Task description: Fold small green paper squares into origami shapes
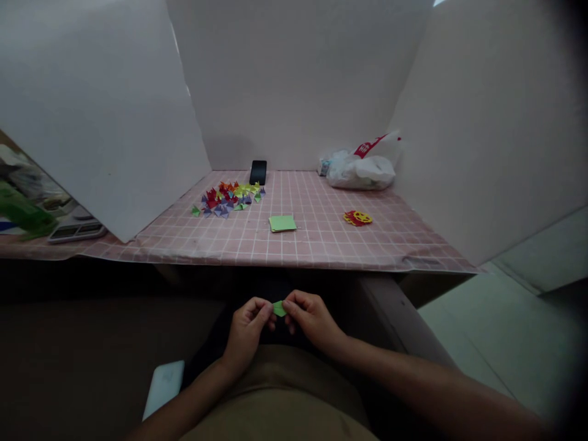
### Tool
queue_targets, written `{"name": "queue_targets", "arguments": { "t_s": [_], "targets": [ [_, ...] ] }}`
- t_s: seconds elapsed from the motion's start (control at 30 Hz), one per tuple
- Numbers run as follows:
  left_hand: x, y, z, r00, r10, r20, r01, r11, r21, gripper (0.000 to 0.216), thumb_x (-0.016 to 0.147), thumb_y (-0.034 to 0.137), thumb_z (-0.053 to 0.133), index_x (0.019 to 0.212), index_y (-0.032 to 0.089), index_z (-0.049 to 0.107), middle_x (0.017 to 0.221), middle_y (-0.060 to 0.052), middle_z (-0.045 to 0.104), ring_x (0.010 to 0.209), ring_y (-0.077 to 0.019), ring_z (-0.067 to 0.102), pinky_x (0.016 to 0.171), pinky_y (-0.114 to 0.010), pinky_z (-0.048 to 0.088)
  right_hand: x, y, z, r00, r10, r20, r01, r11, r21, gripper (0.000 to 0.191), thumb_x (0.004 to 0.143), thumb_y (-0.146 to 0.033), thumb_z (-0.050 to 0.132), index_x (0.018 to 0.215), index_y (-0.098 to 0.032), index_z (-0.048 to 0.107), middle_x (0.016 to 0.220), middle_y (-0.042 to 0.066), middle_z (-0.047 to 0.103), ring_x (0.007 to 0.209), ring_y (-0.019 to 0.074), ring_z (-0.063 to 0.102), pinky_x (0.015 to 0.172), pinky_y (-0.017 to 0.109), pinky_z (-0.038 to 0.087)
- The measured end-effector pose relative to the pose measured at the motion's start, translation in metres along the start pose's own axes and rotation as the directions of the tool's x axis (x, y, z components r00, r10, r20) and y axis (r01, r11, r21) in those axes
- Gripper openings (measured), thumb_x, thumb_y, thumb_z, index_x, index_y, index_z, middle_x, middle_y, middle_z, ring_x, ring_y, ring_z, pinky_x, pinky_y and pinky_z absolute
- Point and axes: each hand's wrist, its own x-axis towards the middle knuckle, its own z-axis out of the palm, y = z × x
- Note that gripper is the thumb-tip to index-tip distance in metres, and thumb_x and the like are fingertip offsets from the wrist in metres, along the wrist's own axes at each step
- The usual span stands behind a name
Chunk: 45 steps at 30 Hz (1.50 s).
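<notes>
Between my hands, over my lap, is a small folded piece of green paper (278,309). My left hand (250,321) pinches its left side between thumb and fingers. The right side is gripped the same way by my right hand (312,315). Fingertips cover part of the paper, so its full folded shape is hidden. Beyond them on the table lies a stack of square paper (283,223) with a light green sheet on top. Farther left sits a cluster of small folded paper pieces (225,197) in red, orange, yellow, purple and green.
A pink checked tablecloth (316,245) covers the table. Red and yellow cut-out shapes (358,218) lie to the right, with a white plastic bag (362,171) behind. A black phone (258,172) stands at the back. White panels (294,79) enclose the table. A scale (78,231) sits left.
</notes>
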Motion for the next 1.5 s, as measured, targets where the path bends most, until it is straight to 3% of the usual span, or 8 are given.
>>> {"name": "queue_targets", "arguments": {
  "t_s": [0.13,0.27,0.43,0.63,0.8,1.07,1.5],
  "targets": [
    [0.0006,0.0,-0.001,0.999,0.004,-0.043,-0.006,0.999,-0.04,0.024,0.085,0.037,0.06,0.074,0.016,0.062,0.061,0.002,0.06,0.057,-0.0121,0.054,0.06,-0.023,0.042,0.0008,0.0021,0.0011,0.998,0.036,0.054,-0.04,0.996,0.077,0.028,0.082,-0.041,0.061,0.07,-0.016,0.056,0.059,-0.002,0.059,0.046,0.0093,0.053,0.048,0.022,0.04],
    [0.0015,-0.0003,-0.0009,0.999,-0.042,-0.018,0.04,0.995,-0.097,0.021,0.08,0.036,0.065,0.082,0.015,0.064,0.064,0.001,0.062,0.059,-0.0128,0.055,0.061,-0.024,0.042,0.0009,0.0046,0.0025,0.999,0.04,0.011,-0.041,0.989,0.142,0.027,0.082,-0.04,0.06,0.071,-0.015,0.056,0.06,-0.002,0.06,0.048,0.0094,0.055,0.051,0.023,0.042],
    [0.002,-0.0007,-0.004,1.0,-0.009,-0.01,0.009,0.999,-0.038,0.02,0.081,0.034,0.063,0.074,0.015,0.063,0.061,0.002,0.058,0.06,-0.0123,0.052,0.062,-0.024,0.041,0.0006,0.0028,0.0022,0.99,0.05,0.132,-0.067,0.99,0.124,0.028,0.081,-0.041,0.062,0.072,-0.015,0.057,0.064,-0.001,0.059,0.052,0.0104,0.055,0.053,0.024,0.04],
    [0.0014,-0.0016,-0.0048,0.996,-0.057,0.067,0.053,0.997,0.051,0.021,0.079,0.033,0.065,0.07,0.015,0.061,0.058,0.003,0.056,0.057,-0.0119,0.049,0.06,-0.023,0.038,0.0042,0.0021,-0.0018,0.996,-0.008,0.093,0.002,0.998,0.066,0.022,0.082,-0.035,0.062,0.074,-0.014,0.06,0.065,-0.002,0.053,0.06,0.0102,0.047,0.059,0.024,0.036],
    [0.004,-0.002,-0.0032,0.994,-0.072,0.082,0.069,0.997,0.043,0.023,0.079,0.036,0.065,0.07,0.015,0.061,0.058,0.003,0.056,0.056,-0.0116,0.048,0.058,-0.023,0.037,0.0049,0.0068,-0.0009,0.989,0.045,0.143,-0.064,0.989,0.133,0.023,0.077,-0.034,0.066,0.07,-0.015,0.058,0.062,-0.002,0.053,0.056,0.01,0.045,0.056,0.024,0.035],
    [0.0048,-0.0014,-0.0041,0.99,-0.069,0.126,0.064,0.997,0.043,0.023,0.08,0.036,0.065,0.071,0.015,0.061,0.06,0.002,0.056,0.057,-0.0117,0.049,0.059,-0.024,0.038,0.0053,0.0091,-0.0029,0.981,0.043,0.189,-0.09,0.965,0.244,0.027,0.08,-0.039,0.063,0.07,-0.014,0.06,0.061,-0.001,0.056,0.057,0.0102,0.047,0.058,0.024,0.037],
    [0.0051,-0.0002,-0.0015,0.989,-0.091,0.114,0.091,0.996,0.007,0.024,0.075,0.036,0.068,0.068,0.015,0.06,0.06,0.003,0.055,0.056,-0.0109,0.048,0.056,-0.023,0.037,0.0061,0.0072,-0.0021,0.982,0.052,0.184,-0.073,0.991,0.109,0.021,0.079,-0.033,0.06,0.069,-0.015,0.058,0.06,-0.002,0.056,0.053,0.0106,0.05,0.054,0.023,0.039]
  ]
}}
